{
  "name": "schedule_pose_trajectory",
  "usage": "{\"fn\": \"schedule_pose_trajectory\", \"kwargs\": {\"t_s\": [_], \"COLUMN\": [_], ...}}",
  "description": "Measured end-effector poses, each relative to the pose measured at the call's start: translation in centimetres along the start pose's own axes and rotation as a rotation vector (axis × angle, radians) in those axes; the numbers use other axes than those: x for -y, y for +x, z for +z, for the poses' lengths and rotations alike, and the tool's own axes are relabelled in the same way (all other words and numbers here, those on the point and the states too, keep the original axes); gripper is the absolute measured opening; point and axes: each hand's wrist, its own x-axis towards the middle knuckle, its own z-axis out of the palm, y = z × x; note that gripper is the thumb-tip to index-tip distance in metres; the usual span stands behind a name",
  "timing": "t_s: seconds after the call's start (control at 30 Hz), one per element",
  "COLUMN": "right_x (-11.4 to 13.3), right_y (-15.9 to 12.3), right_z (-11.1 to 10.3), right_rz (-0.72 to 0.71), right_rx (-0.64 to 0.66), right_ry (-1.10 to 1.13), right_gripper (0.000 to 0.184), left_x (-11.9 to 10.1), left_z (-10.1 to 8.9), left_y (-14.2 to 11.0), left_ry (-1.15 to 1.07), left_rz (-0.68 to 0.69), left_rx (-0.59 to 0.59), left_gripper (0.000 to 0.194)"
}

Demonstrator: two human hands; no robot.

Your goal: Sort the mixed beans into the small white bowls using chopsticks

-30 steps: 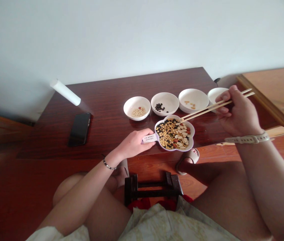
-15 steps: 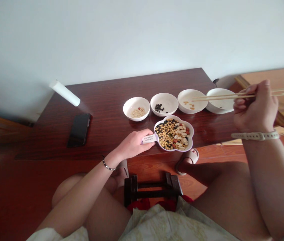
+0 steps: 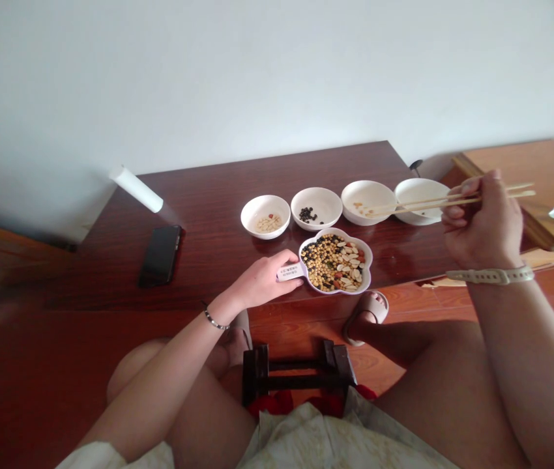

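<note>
My left hand [image 3: 267, 280] is closed on the handle of a flower-shaped dish [image 3: 291, 271] at the table's near edge. Inside lie mixed yellow and dark beans, with peanuts [image 3: 348, 260] on the right side. In my right hand [image 3: 487, 228] is a pair of wooden chopsticks [image 3: 428, 204], tips pointing left over the third white bowl [image 3: 369, 190], which holds a few yellowish pieces. Behind the dish, the leftmost bowl [image 3: 255, 212] contains pale peanuts and a reddish one; the second bowl [image 3: 326, 200] has black beans. The chopsticks partly cross the fourth bowl [image 3: 416, 189].
A black phone [image 3: 160, 255] lies at the left of the dark wooden table [image 3: 218, 254], near a white cylinder [image 3: 137, 189]. To the right stands a lighter wooden surface [image 3: 526, 159]. Below are my legs and a dark wooden stool [image 3: 301, 381].
My right hand and the chopsticks have shifted left and slightly down, their tips now lower in the third bowl. My left hand still holds the dish. The camera view has moved slightly.
</note>
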Motion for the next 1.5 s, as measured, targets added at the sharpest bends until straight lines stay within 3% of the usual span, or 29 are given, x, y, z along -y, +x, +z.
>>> {"fn": "schedule_pose_trajectory", "kwargs": {"t_s": [0.1,0.3,0.43,0.6,0.73,0.93,1.33,1.5], "right_x": [0.1,-0.3,-0.9,-1.1,-1.4,-1.8,-1.7,-1.9], "right_y": [-1.6,-3.7,-4.5,-5.1,-5.1,-5.3,-4.6,-4.4], "right_z": [0.8,1.7,2.1,2.9,3.4,3.1,2.6,2.2], "right_rz": [-0.067,0.081,0.129,0.14,0.142,0.16,0.061,0.068], "right_rx": [0.073,0.286,0.347,0.322,0.323,0.436,0.35,0.373], "right_ry": [-0.067,-0.186,-0.263,-0.276,-0.29,-0.319,-0.315,-0.336], "right_gripper": [0.042,0.041,0.044,0.043,0.043,0.046,0.045,0.045], "left_x": [-0.8,-1.6,-1.5,-1.6,-1.7,-2.1,-2.0,-2.1], "left_z": [-0.3,-1.3,-1.9,-2.2,-2.1,-1.9,-1.8,-1.7], "left_y": [0.2,0.9,1.5,1.8,1.9,2.0,1.9,1.9], "left_ry": [0.064,0.114,-0.006,-0.312,-0.402,-0.375,-0.352,-0.363], "left_rz": [0.004,0.006,0.014,-0.125,-0.145,-0.136,-0.123,-0.129], "left_rx": [0.037,0.14,0.187,0.324,0.314,0.284,0.265,0.261], "left_gripper": [0.034,0.043,0.045,0.05,0.051,0.049,0.048,0.048]}}
